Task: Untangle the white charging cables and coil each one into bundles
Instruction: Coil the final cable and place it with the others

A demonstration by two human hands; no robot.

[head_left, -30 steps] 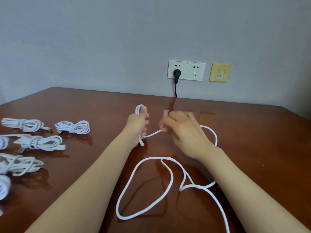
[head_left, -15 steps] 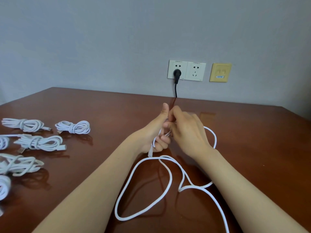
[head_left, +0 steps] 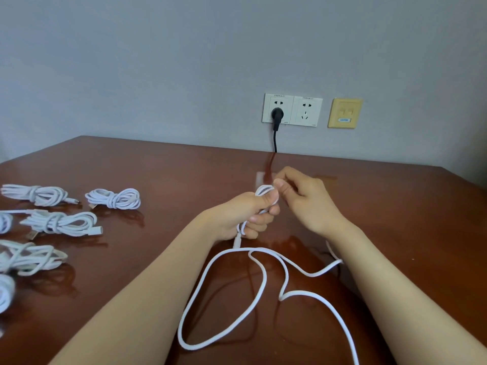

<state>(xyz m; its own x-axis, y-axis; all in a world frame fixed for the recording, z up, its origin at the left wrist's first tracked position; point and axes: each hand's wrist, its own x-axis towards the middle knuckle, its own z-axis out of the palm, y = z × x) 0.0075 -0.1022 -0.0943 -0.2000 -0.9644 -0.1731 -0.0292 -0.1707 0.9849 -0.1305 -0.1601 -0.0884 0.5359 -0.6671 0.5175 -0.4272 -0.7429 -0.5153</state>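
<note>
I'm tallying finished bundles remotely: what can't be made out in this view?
Head view only:
- Loose cable: far end cut off by the bottom edge; a stretch hidden under the right forearm.
- Loops in the left hand: count hidden by its fingers.
- Right hand: whether it pinches the cable, unclear.
- Coiled bundles: some cut off by the left edge.
- Yellow wall plate: label too small.

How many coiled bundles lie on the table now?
6 bundles, all left: two at the back, one before them, one nearer, two cut by the left edge. More may lie out of frame.
</note>
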